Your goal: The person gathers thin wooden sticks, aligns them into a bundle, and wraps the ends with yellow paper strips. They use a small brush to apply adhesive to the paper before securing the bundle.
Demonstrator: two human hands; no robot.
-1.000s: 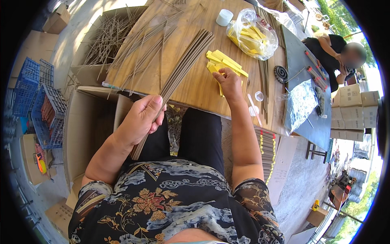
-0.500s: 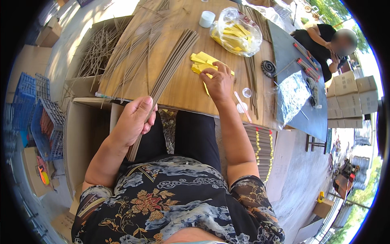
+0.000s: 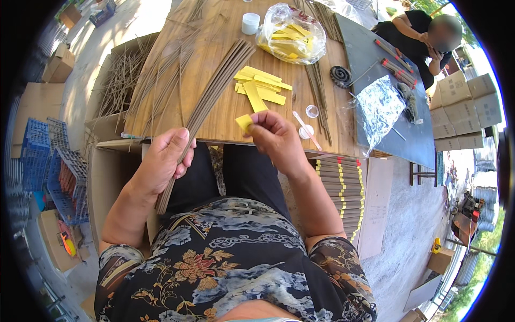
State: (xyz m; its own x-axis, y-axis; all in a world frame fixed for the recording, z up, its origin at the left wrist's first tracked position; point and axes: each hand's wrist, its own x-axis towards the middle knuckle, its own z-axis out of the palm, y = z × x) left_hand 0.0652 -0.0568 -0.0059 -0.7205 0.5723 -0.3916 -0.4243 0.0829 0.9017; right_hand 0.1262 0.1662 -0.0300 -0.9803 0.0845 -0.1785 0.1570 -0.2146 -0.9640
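My left hand (image 3: 163, 161) is closed around a long bundle of thin brown sticks (image 3: 214, 91) that lies slanted across the wooden table (image 3: 214, 32), its lower end below the table's edge over my lap. My right hand (image 3: 276, 137) pinches a yellow paper strip (image 3: 244, 123) just over the table's near edge. More yellow strips (image 3: 261, 86) lie in a loose pile on the table beyond it. A clear plastic bag of yellow strips (image 3: 289, 35) sits further back.
Loose sticks (image 3: 155, 70) spread over the table's left side. A white jar (image 3: 250, 23), small clear lids (image 3: 311, 111), a dark coil (image 3: 340, 77) and foil (image 3: 381, 104) lie to the right. Another person (image 3: 424, 32) sits at the far right. Banded stick bundles (image 3: 343, 188) are stacked beside my right arm.
My right hand has lifted one yellow strip off the pile and drawn it back toward the table's near edge. The left hand keeps its hold on the stick bundle.
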